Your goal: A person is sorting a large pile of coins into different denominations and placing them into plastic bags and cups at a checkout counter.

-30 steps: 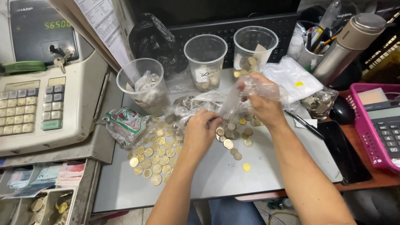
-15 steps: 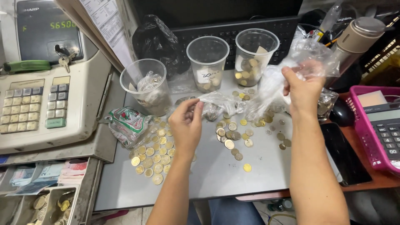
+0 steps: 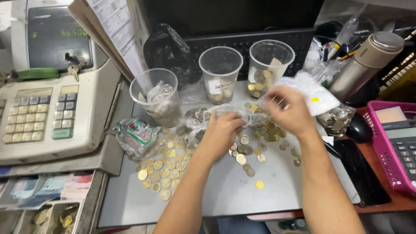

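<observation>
A cluttered cashier's desk (image 3: 216,199) carries a cash register (image 3: 52,108) at its left edge and three plastic cups (image 3: 220,73) along the back. Mid-desk, the left hand (image 3: 223,132) and right hand (image 3: 288,108) pinch a clear plastic bag (image 3: 238,113) between their fingers above scattered coins (image 3: 162,167).

Both forearms bare, extended forward from below. Left hand (image 3: 222,130) palm down, fingers curled in a pinch. Right hand (image 3: 289,108) raised slightly higher, fingers bent, blurred. Hands close together, apart.
</observation>
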